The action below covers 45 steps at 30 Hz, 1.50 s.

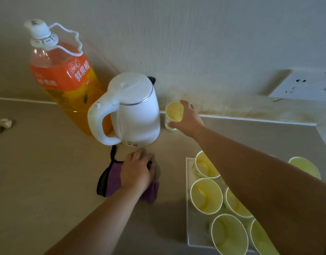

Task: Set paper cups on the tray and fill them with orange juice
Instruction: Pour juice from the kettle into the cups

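right hand (189, 118) fingers grasp a cup (174, 113) mid frame beside kettle (136, 111), off the tray (195, 232). left hand (137, 170) fingers curl on cloth (112, 179). tray cups (206, 196) lower right look unfilled; bottle (66, 78) upper left capped. pouring likely all left.

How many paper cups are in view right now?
7 cups: one in the right hand by the kettle, five on the tray, one beyond the forearm, which may hide more.
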### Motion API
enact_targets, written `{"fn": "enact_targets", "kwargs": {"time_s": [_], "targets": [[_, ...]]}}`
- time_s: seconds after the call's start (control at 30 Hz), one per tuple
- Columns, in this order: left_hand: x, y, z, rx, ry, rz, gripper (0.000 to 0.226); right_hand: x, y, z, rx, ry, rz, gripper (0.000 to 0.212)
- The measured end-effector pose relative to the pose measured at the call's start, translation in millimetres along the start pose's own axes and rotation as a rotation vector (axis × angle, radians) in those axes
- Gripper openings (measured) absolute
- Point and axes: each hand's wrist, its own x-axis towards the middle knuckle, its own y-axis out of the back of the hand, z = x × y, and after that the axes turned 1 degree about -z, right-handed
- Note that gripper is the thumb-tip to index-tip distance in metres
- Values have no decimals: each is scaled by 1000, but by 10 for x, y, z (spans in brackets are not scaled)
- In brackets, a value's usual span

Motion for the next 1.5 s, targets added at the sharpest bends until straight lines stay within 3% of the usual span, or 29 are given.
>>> {"fn": "enact_targets", "kwargs": {"time_s": [0.23, 0.43, 0.53, 0.6, 0.7, 0.8, 0.9, 0.97, 1.03, 1.2, 1.3, 1.5], "targets": [[23, 26, -12, -10, 6, -24, 46, 41, -144, -93, -47, -31, 45, 98], [39, 99, -15, -77, 6, -67, 45, -35, -107, -62, -43, -49, 34, 115], [-6, 286, 7, -289, 19, -59, 38, -172, 17, -70, -154, 49, 206, 96], [-123, 503, 10, -419, -18, 102, 23, -294, 114, -133, -94, 169, 321, 68], [-321, 909, -3, -545, -69, 547, 19, -437, 264, -371, 155, 223, 252, 34], [-297, 1216, -145, -642, 8, 845, 34, -506, 317, -699, 336, 135, 39, 34], [-136, 1359, -213, -774, 126, 683, 45, -500, 251, -946, 431, 20, -102, 34], [-56, 1386, -196, -877, 131, 495, 46, -461, 214, -1025, 402, 26, -117, 30], [18, 1414, -230, -889, 134, 417, 47, -431, 206, -1064, 375, 8, -121, 32], [206, 1524, -392, -1055, 78, 166, 34, -407, 165, -1043, 430, -51, -161, 27], [242, 1466, -383, -1064, 94, 229, 16, -431, 171, -1036, 490, -21, -174, 35], [178, 1323, -312, -1066, 89, 419, 23, -422, 206, -1017, 459, -15, -218, 34]]}}
